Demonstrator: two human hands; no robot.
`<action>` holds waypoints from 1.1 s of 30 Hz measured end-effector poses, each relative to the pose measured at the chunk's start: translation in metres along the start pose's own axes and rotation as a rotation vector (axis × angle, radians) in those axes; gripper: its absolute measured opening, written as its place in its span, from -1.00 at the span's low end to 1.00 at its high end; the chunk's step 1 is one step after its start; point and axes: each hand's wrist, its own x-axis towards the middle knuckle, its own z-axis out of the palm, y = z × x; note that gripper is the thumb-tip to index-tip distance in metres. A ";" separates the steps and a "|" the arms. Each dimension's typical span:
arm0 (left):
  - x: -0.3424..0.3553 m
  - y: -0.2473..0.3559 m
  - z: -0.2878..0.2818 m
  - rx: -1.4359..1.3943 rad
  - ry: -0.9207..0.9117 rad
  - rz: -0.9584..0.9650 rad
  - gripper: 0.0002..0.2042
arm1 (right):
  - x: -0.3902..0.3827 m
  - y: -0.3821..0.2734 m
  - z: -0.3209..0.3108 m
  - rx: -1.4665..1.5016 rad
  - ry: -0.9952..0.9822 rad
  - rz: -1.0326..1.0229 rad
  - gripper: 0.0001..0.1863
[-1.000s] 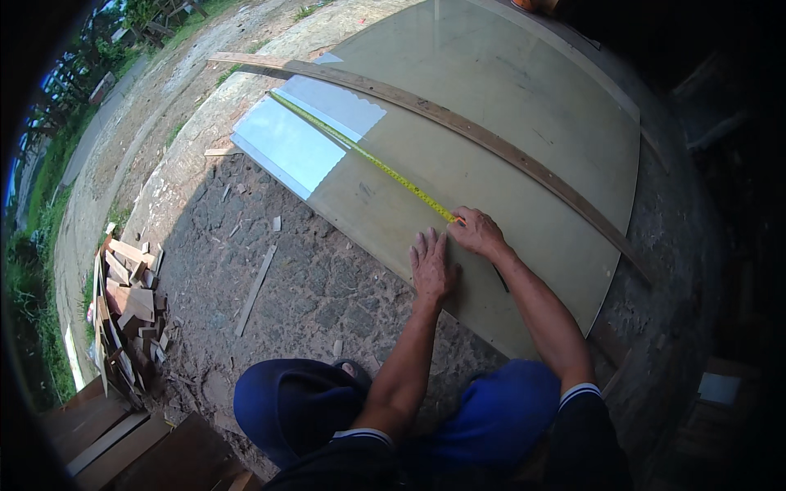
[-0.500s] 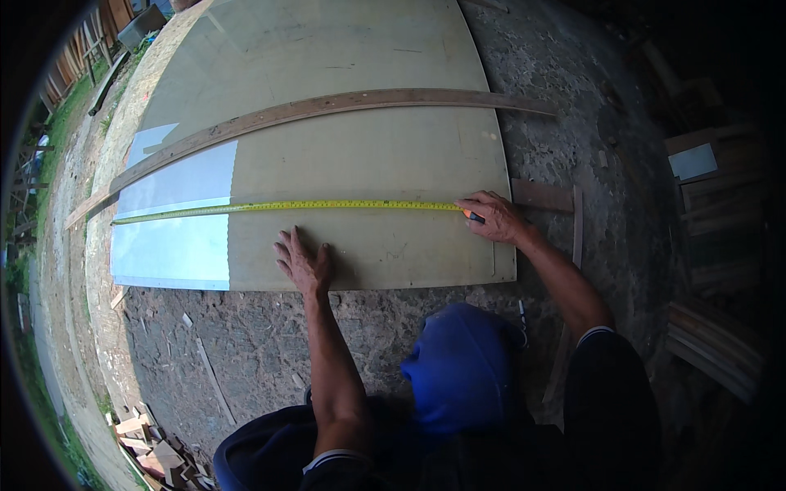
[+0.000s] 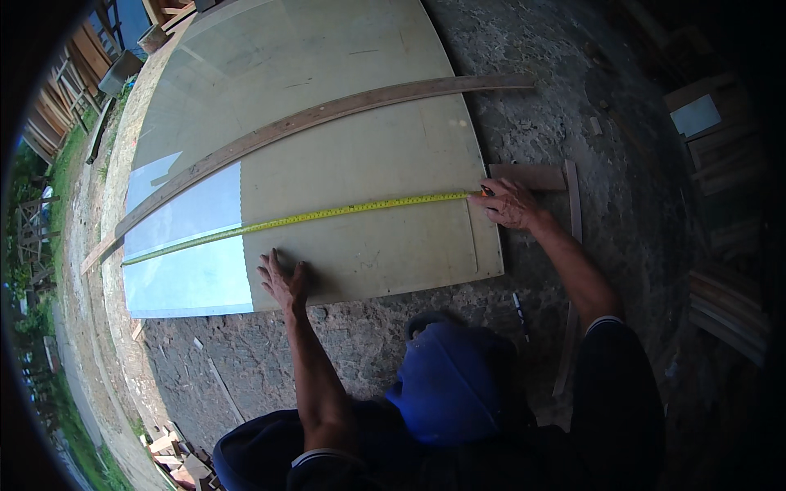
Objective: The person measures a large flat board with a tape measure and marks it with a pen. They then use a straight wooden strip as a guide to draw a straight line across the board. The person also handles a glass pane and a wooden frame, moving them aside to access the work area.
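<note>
A large greyish-beige sheet (image 3: 352, 147) lies flat on the ground, with a sunlit pale patch at its left end. My right hand (image 3: 508, 204) grips an orange-and-black tape measure (image 3: 486, 191) near the sheet's right edge. Its yellow blade (image 3: 360, 204) is stretched leftward across the sheet to near the left edge. My left hand (image 3: 282, 278) is open, fingers spread and resting on the sheet below the blade. A long weathered wooden batten (image 3: 319, 114) lies across the sheet, beyond the blade.
Rough ground (image 3: 573, 98) surrounds the sheet, with short boards (image 3: 528, 175), a strip (image 3: 572, 270) and a marker-like stick (image 3: 517, 315). Stacked wood (image 3: 725, 311) stands at the right, timber (image 3: 78, 90) at upper left, scrap pieces (image 3: 172, 454) at lower left.
The view has swung right, so the sheet now lies level across it. My right hand has moved toward the sheet's right edge with the tape, lengthening the blade.
</note>
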 end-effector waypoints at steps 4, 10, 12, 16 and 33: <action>-0.001 0.011 -0.004 0.046 -0.027 -0.054 -0.16 | 0.008 -0.011 -0.019 -0.014 -0.114 0.048 -0.41; -0.034 0.096 0.037 0.026 0.093 0.265 -0.28 | 0.002 -0.011 -0.013 -0.027 -0.072 0.088 -0.41; -0.059 0.149 0.067 -0.063 0.043 0.576 -0.32 | -0.001 -0.011 -0.009 -0.035 -0.047 0.078 -0.41; -0.113 0.232 0.119 0.007 -0.279 0.866 -0.27 | -0.005 -0.015 -0.006 -0.045 0.018 0.044 -0.43; -0.128 0.254 0.181 0.061 -0.209 0.878 -0.34 | -0.020 -0.020 0.014 0.015 0.289 -0.015 -0.51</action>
